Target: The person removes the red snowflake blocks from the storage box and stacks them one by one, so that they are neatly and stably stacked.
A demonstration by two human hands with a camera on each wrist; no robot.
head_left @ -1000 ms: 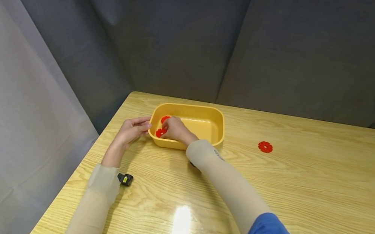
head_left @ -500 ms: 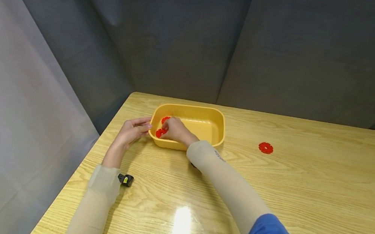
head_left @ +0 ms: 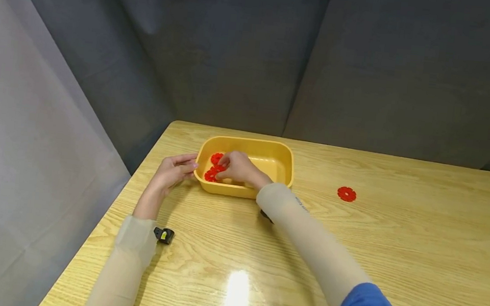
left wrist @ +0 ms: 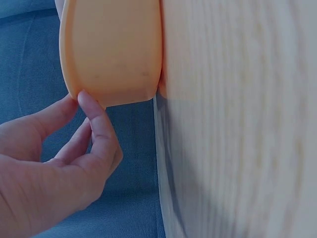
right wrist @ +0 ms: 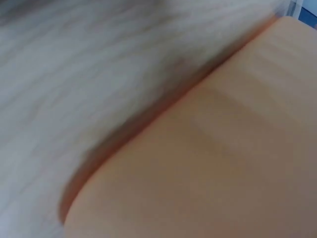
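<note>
A yellow plastic tub stands on the wooden table near its far left corner. Three red gear-shaped discs lie in its left end. My right hand is inside the tub, fingers loosely curled, fingertips beside the middle disc. My left hand rests outside the tub's left end with straight fingers touching it. In the left wrist view, the left hand's thumb and forefinger tips touch the tub. The blurred right wrist view shows only the tub's outer wall.
One more red disc lies alone on the table right of the tub. A small black and yellow device sits at my left wrist. Grey curtains close off the back and left. The table's left edge is near the left arm.
My right hand has shifted right within the tub, uncovering a third red disc between the other two. The left hand and tub have stayed put.
</note>
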